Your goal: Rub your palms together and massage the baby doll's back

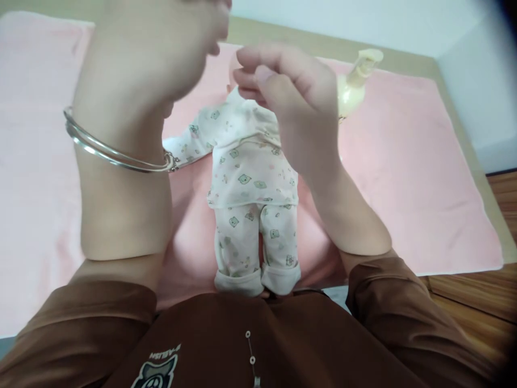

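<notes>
A baby doll [254, 180] lies on a pink cloth [412, 178], dressed in a white top and trousers with small green animal prints and turned-up cuffs. My right hand [291, 91] is above its upper body, fingers stretched out and slightly cupped, thumb beside them, holding nothing. It hides most of the doll's head and one sleeve. Higher up on the left is my left hand [173, 48], blurred and partly cut off by the top edge; only some bent fingertips show. Silver bangles [117, 159] circle that wrist. Neither hand touches the doll.
A pale yellow pump bottle [351, 91] stands on the cloth behind my right hand, which partly covers it. The cloth lies over a beige table [444, 70], whose edge shows at the back and right. Wooden flooring [468, 302] is at the lower right.
</notes>
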Demonstrator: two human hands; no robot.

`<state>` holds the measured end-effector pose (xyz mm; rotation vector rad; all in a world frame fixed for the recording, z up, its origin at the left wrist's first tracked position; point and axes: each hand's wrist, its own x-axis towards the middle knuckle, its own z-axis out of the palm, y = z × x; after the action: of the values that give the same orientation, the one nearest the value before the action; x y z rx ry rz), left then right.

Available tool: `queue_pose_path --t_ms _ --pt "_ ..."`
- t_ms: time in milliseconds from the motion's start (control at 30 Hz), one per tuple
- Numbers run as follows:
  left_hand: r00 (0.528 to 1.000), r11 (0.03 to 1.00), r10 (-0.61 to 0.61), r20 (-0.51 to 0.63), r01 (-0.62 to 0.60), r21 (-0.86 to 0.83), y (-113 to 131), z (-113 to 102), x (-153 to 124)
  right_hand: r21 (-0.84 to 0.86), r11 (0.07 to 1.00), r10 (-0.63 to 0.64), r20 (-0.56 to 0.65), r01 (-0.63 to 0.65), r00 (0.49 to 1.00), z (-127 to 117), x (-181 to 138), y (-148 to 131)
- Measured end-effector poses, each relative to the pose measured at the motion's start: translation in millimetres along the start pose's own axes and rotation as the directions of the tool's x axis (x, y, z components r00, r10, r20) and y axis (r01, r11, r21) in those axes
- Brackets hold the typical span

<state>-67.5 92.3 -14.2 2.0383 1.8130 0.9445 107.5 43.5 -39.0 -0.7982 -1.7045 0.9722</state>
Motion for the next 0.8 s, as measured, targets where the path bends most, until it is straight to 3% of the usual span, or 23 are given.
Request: queue_pose_path --t_ms 33,100,167,267,400,533,667,800 --pt "0.992 0.999 0.025 0.126 -0.031 0.044 2 -1 -4 -0.104 0.994 -0.041 -0.064 0.035 0.997 -1 6 13" --pt "0.959 0.977 0.018 0.281 -0.076 0.198 5 4 -10 -0.356 0.934 -0.068 -0.066 0.04 0.995 -2 15 40" --pt "0.939 0.937 -0.022 0.343 -0.1 0.336 4 16 -11 -0.549 0.836 -0.05 -0.047 0.016 0.998 -3 20 65" --pt "0.904 0.894 -0.112 0.413 -0.089 0.438 2 35 -6 -0.702 0.711 -0.035 -0.084 -0.034 0.996 -6 27 95" --pt "0.893 0.903 -0.171 0.416 -0.028 0.429 -5 51 3 -0.755 0.636 0.069 -0.149 -0.159 0.986 -15 34 118" --pt "0.906 0.912 -0.127 0.403 -0.054 0.407 -16 65 10 -0.74 0.612 0.208 -0.191 -0.28 0.959 -16 37 124" --pt "0.919 0.918 -0.076 0.388 -0.087 0.386 -23 76 8 -0.734 0.6 0.238 -0.214 -0.317 0.947 -10 36 120" --pt "0.957 0.976 -0.1 0.273 0.04 0.215 -36 88 -6 -0.713 0.615 0.229 -0.248 -0.337 0.941 -9 32 120"
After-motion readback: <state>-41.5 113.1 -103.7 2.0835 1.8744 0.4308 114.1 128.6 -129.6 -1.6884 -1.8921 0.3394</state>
